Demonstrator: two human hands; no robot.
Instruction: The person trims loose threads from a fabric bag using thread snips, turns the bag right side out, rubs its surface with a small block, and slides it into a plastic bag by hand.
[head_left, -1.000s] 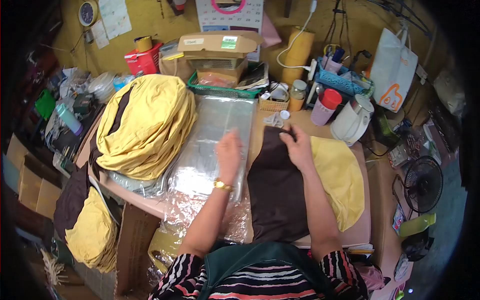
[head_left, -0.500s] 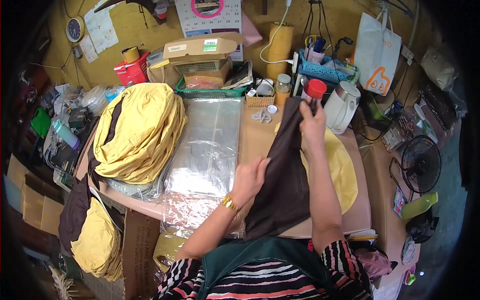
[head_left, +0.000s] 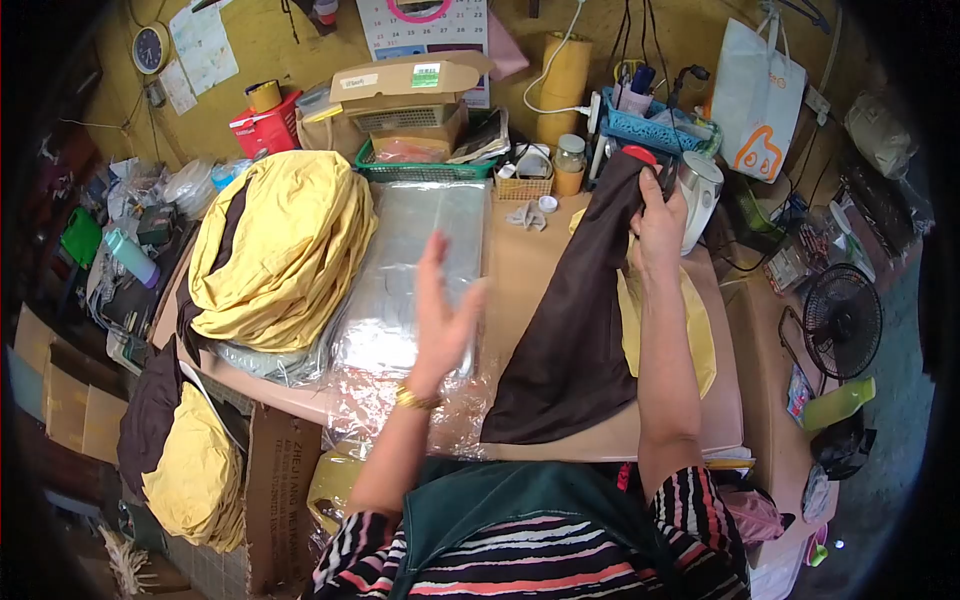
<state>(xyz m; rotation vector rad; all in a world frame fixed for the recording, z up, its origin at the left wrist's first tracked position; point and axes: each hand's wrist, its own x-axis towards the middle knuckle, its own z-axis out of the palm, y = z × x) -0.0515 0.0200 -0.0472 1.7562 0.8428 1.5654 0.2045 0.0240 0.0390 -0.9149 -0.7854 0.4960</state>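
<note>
My right hand [head_left: 660,220] pinches the top corner of a dark brown cloth [head_left: 572,330] and lifts it in front of the red-lidded container. The cloth's lower end rests on the table's near edge. Partly under it lies a yellow cloth [head_left: 690,335]. My left hand [head_left: 443,310] is raised over the clear plastic sheets [head_left: 395,270], fingers apart and holding nothing, left of the brown cloth. A large folded yellow bundle [head_left: 280,260] with a dark strip sits to the left of the sheets.
Behind the sheets stands a green basket [head_left: 425,172] with boxes. A white kettle [head_left: 700,195], a jar [head_left: 569,160] and a blue basket [head_left: 650,130] line the back right. A black fan [head_left: 842,320] is at the right. Yellow and brown cloths [head_left: 190,470] hang at the lower left.
My right hand has moved slightly right with the brown cloth's corner. My left hand has come away from the cloth, up and to the left, and its fingers have spread.
</note>
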